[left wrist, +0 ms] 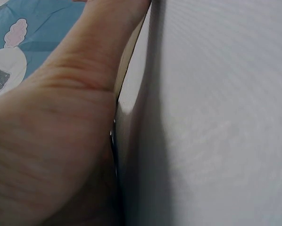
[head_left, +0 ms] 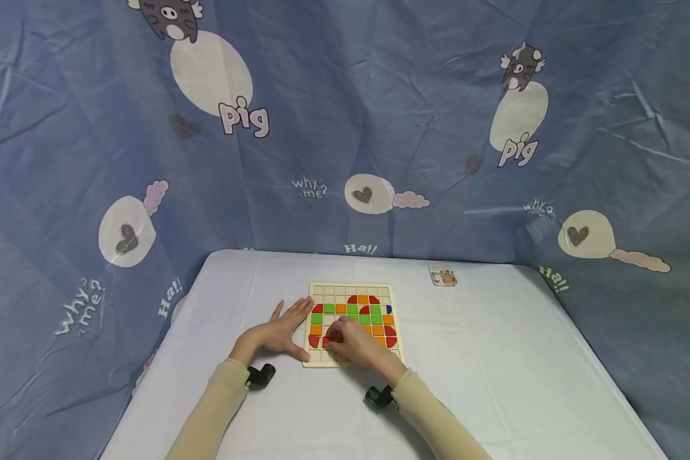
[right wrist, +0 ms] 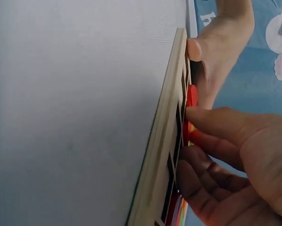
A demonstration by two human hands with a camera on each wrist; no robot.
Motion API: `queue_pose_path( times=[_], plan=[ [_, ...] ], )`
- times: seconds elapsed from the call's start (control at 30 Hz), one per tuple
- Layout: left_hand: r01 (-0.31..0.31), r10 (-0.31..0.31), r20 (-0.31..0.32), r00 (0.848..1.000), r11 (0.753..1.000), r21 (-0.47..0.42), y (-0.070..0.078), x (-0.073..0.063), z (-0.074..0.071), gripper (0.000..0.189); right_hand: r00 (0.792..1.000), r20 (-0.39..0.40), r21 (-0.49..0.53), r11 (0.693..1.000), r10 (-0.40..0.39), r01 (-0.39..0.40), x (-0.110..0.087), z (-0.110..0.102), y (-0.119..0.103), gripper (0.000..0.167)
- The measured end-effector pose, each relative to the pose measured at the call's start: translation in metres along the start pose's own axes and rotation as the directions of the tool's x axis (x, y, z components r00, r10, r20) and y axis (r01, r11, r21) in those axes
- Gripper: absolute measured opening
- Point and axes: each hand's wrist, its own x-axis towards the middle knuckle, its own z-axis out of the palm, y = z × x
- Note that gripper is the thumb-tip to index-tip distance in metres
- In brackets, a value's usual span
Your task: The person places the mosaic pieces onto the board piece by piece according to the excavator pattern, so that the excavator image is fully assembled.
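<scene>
A wooden grid board [head_left: 324,291] lies on the table, with red, green and orange tiles plus a blue piece [head_left: 388,310] in its squares. My left hand [head_left: 278,329] is spread flat along the board's left side; its fingertips and thumb touch the edge. Over the lower left of the board, my right hand [head_left: 356,342] pinches a red tile [head_left: 327,342] between thumb and index finger, low against the grid. In the right wrist view another red piece [right wrist: 192,94] sits just beyond that tile. The right hand covers several middle squares. Only my left palm and wrist [left wrist: 61,141] fill the left wrist view.
A small printed card [head_left: 443,276] lies at the back right of the white table [head_left: 494,358]. Behind the table hangs a blue patterned cloth [head_left: 322,76]. A black wrist camera [head_left: 378,397] is on the right wrist, another [head_left: 261,375] on the left.
</scene>
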Motion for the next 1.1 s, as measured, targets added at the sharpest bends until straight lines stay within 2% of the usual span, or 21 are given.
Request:
queue_pose_path(
  times=[0.23,0.47,0.67,0.9,1.1],
  plan=[
    [0.013,-0.014,0.015,1.0,1.0,0.023,-0.001,0.003,0.002,0.129,0.997,-0.071,0.0,1.0,0.004,-0.004,0.002,0.003,-0.003,0.015],
    [0.0,0.0,0.016,1.0,1.0,0.023,-0.002,0.003,0.003,0.129,0.999,-0.039,-0.001,1.0,0.01,-0.01,0.001,0.003,-0.002,0.012],
    [-0.024,0.024,0.003,1.0,0.999,0.031,-0.004,-0.001,0.001,0.127,0.997,-0.075,-0.02,1.0,-0.004,0.002,0.004,0.009,-0.006,0.012],
    [-0.028,0.027,0.009,1.0,0.999,0.035,-0.007,-0.001,0.002,0.127,0.995,-0.078,-0.05,0.997,-0.066,0.062,0.014,0.019,-0.02,0.021],
    [-0.028,0.028,0.007,1.0,1.0,0.014,-0.006,-0.001,0.001,0.127,0.995,-0.059,-0.067,0.995,-0.075,0.072,0.015,0.021,-0.024,0.018]
  ],
)
